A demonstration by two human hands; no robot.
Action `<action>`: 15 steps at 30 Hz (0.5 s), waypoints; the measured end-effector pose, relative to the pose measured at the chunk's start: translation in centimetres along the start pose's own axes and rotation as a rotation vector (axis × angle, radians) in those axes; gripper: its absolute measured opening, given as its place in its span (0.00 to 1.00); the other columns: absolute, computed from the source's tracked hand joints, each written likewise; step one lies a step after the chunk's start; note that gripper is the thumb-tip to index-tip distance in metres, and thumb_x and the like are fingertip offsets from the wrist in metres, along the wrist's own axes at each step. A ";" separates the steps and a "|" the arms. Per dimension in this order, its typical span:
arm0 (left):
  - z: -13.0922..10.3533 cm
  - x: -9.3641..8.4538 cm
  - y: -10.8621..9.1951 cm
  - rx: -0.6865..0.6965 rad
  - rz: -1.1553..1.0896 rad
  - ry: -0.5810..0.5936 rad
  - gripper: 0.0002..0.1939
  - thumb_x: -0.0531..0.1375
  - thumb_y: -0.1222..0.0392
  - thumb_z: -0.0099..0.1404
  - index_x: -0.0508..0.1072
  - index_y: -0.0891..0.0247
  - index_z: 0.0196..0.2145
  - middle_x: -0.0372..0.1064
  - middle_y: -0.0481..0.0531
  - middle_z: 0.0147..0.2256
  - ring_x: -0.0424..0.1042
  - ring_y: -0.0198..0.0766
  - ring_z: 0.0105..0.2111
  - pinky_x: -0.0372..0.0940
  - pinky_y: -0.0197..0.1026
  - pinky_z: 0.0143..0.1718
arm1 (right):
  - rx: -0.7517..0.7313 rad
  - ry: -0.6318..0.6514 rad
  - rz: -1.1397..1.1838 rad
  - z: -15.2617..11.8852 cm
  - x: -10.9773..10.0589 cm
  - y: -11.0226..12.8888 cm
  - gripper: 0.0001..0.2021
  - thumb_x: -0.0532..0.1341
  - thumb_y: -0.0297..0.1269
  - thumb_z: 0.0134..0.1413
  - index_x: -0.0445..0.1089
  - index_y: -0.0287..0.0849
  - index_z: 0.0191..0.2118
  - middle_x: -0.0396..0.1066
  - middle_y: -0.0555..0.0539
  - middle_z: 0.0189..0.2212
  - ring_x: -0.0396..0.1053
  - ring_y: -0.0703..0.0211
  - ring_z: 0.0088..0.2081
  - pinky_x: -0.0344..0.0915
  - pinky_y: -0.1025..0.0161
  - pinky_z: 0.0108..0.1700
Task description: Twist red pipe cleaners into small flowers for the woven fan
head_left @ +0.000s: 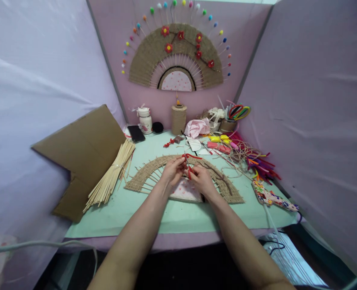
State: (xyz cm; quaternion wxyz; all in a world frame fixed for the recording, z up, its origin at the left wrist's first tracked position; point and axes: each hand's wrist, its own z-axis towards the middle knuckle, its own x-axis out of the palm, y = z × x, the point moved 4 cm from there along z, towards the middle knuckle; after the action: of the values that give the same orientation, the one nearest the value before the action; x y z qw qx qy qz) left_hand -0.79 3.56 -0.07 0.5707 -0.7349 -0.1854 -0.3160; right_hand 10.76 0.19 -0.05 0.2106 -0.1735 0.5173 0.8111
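Observation:
Above a half-round woven twine fan [150, 168] on the table, my two hands are close together. My left hand [173, 172] is closed in a pinch on a red pipe cleaner [194, 156], whose free end stretches to the right. Closed around the red handles of small scissors [189, 172] is my right hand [203, 180]. The scissor blades point up, at the pipe cleaner close to my left fingertips; whether they touch it I cannot tell. A brown twig shape [222, 177] lies on the fan's right side, and a pink-dotted white panel [186, 191] fills its lower middle.
A bundle of thin sticks [110, 177] and cardboard [84, 149] are at left. Behind stand a bottle [145, 121] and a twine spool [179, 120]. At right lie pipe cleaners [263, 167] and a patterned glue gun [272, 197] with a cord. A finished fan [145, 56] hangs on the wall.

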 end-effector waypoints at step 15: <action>0.1 -0.1 -1.0 0.398 0.230 -0.101 0.11 0.70 0.62 0.46 0.72 0.64 0.27 0.71 0.46 0.26 0.69 0.30 0.28 0.64 0.35 0.37 | 0.302 0.064 -0.637 4.3 -6.2 -4.3 0.14 0.57 0.43 0.54 0.72 0.38 0.27 0.71 0.42 0.25 0.66 0.57 0.28 0.56 0.64 0.29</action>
State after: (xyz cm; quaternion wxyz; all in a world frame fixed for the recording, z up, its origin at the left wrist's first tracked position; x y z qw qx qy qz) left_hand -1.53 3.93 0.58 0.7267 -0.6389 -0.1874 -0.1689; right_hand 17.99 4.68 1.48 0.4598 -0.3185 0.5576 0.6134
